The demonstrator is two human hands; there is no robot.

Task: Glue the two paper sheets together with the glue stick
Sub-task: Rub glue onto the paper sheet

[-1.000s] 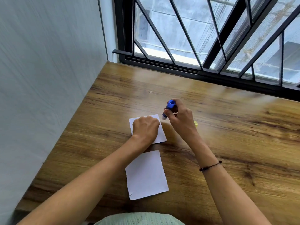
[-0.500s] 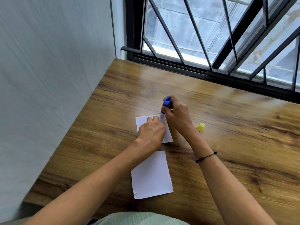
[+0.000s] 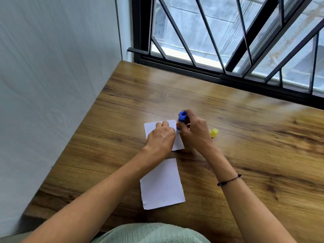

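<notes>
Pressing far sheet (image 3: pixel 152 128) flat to table (image 3: pixel 245 155), left hand (image 3: pixel 160 140) lies knuckles-up, fingers curled, fingertips on paper, gripping nothing. Risk: sheet skids or creases if this hold eases while glue drags near right edge. Near sheet (image 3: pixel 162 185) lies apart, closer to body, untouched. Right hand (image 3: pixel 194 133) grip closed around blue glue stick (image 3: pixel 180 120), tilted, tip down at sheet's right edge. Risk: tip runs off, smearing table. Yellow cap (image 3: pixel 214 132) just right of hand.
</notes>
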